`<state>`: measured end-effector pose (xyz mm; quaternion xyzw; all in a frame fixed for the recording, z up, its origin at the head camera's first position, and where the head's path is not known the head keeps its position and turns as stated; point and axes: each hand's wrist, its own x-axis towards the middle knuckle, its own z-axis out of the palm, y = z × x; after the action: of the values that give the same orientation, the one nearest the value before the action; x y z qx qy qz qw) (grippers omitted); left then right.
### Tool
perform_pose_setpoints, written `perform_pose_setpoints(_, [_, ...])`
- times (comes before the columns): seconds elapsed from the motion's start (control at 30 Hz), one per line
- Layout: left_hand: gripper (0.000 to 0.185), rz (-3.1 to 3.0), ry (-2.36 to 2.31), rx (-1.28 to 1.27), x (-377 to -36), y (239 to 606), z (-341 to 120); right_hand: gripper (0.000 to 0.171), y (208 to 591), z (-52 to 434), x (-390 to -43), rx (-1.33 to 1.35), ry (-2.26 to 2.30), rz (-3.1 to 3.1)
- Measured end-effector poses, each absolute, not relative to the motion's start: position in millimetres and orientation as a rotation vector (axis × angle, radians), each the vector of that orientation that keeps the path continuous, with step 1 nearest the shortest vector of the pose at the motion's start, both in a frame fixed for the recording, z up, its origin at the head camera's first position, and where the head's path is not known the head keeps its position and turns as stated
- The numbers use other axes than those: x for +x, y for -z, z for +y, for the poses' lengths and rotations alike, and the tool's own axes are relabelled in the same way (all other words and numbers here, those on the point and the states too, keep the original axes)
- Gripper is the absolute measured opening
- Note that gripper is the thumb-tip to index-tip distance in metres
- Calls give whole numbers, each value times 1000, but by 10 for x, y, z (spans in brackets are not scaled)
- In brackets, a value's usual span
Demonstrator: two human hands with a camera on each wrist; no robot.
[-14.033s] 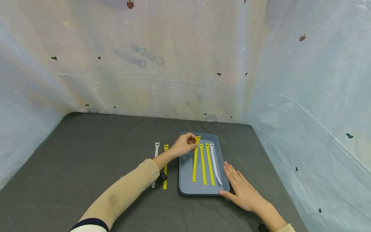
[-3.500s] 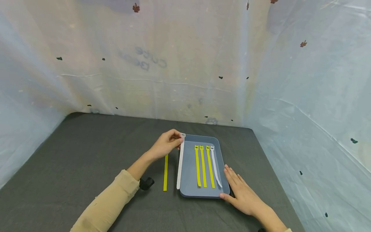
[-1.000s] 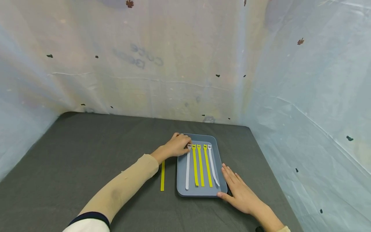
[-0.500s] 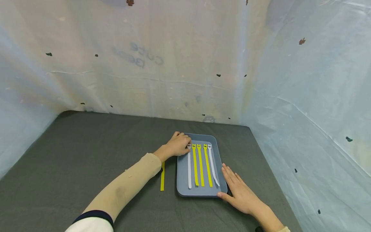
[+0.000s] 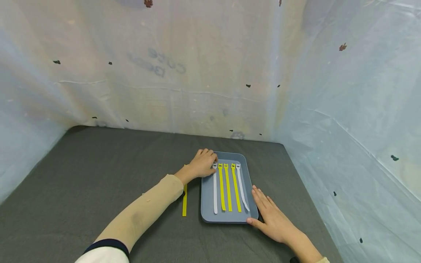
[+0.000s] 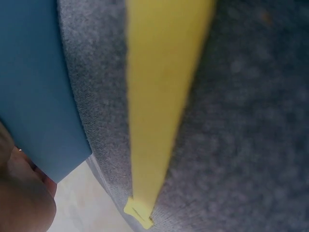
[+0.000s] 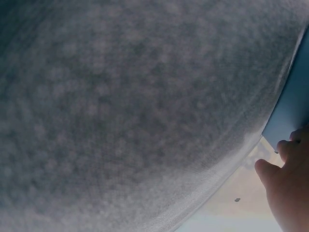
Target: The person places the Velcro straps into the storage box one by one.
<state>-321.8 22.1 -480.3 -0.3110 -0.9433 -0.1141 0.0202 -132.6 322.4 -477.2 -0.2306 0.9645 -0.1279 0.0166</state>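
Observation:
My left hand (image 5: pixel 202 164) reaches over the far left of a blue-grey tray (image 5: pixel 227 218) and pinches the slotted head of a white hook-and-loop cable tie (image 5: pixel 215 193). That tie lies lengthwise in the tray, left of several others: three yellow cable ties (image 5: pixel 229 193) and one white cable tie (image 5: pixel 242 191) with a bent lower end. Outstretched, my right hand (image 5: pixel 273 221) rests against the tray's right wall, thumb at the near corner. Another yellow cable tie (image 5: pixel 184 204) lies outside, left of the tray, partly hidden under my left wrist; its length fills the left wrist view.
A dark grey cloth (image 5: pixel 131 157) covers the table. Translucent plastic sheeting (image 5: pixel 197 73) with small dark marks hangs behind it and along both sides. In the right wrist view, the tray's wall (image 7: pixel 289 104) shows at the right edge.
The white cable tie my left hand holds came from left of the tray into it; within the last second its lower end swung slightly right. The right hand has stayed against the tray.

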Motion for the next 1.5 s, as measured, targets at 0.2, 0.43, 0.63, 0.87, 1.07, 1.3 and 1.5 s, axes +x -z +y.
perform_pose_setpoints(0.2, [34, -2932, 331, -960, -3211, 4798, 229, 95, 4777, 3226, -1332, -716, 408, 2995])
perform_pose_setpoints(0.43, [34, -2932, 375, -955, -3227, 4775, 224, 95, 4782, 3228, -1354, -729, 402, 3004])
perform_pose_setpoints(0.63, [30, -2908, 496, -980, -3243, 4764, 179, 95, 4788, 3226, -1368, -724, 394, 3004])
perform_pose_setpoints(0.87, [28, -2805, 622, -982, -3258, 4737, 55, 96, 4785, 3218, -1378, -721, 389, 3012])
perform_pose_setpoints(1.07, [30, -2721, 815, -952, -3207, 4629, -117, 96, 4787, 3221, -1388, -727, 392, 3012])
perform_pose_setpoints(1.3, [32, -2651, 1037, -878, -3101, 4522, -346, 95, 4788, 3232, -1385, -734, 380, 3024])
perform_pose_setpoints(1.5, [32, -2629, 1174, -845, -3048, 4517, -558, 95, 4794, 3246, -1379, -726, 385, 3038])
